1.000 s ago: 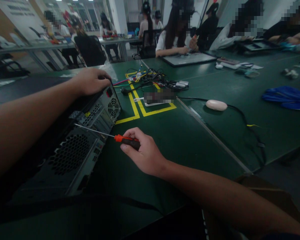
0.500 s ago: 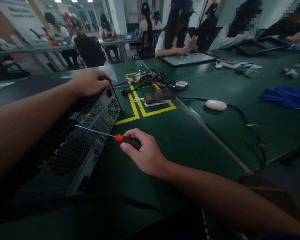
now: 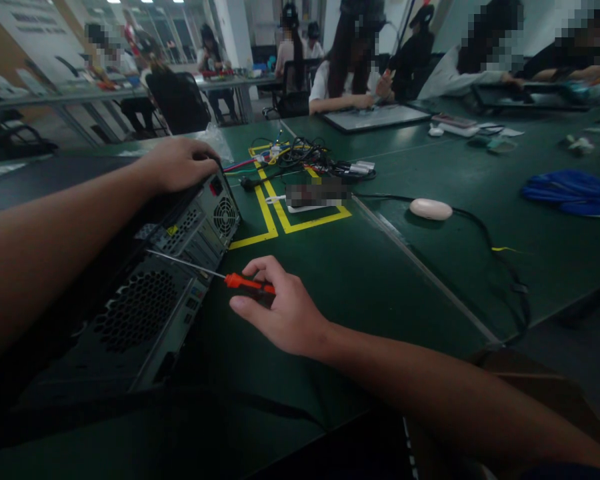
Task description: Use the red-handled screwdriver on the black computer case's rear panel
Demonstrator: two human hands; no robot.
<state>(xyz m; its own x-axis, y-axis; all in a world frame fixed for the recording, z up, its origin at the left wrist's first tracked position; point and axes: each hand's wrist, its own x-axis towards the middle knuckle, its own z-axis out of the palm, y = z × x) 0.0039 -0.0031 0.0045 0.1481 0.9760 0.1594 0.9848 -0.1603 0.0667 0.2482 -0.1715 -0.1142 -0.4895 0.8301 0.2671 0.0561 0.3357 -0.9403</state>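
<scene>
A computer case point(image 3: 207, 230) stands at the left with its rear panel towards me, showing vents, slots and ports. My left hand point(image 3: 177, 163) is closed over the top edge of the case near its far corner; some of its fingertips are hidden. In my right hand point(image 3: 285, 303) lies a screwdriver point(image 3: 237, 281) with an orange and dark handle. The fingers curl loosely around the handle, while the thumb stands a little apart from it. The thin shaft points left, its tip at the rear panel's upper edge, where I cannot make out a screw.
Tangled cables point(image 3: 305, 157) lie beyond the case, near yellow tape marks point(image 3: 255, 240) on the green table point(image 3: 380, 287). A pale oval switch point(image 3: 431, 209) sits on a black cord. A blue cloth bundle point(image 3: 570, 192) rests at the right. Several people work across the table.
My right hand has loosened and shifted its fingers on the screwdriver, the thumb moving off the handle. The handle has turned, showing more orange. My left hand stays on the case.
</scene>
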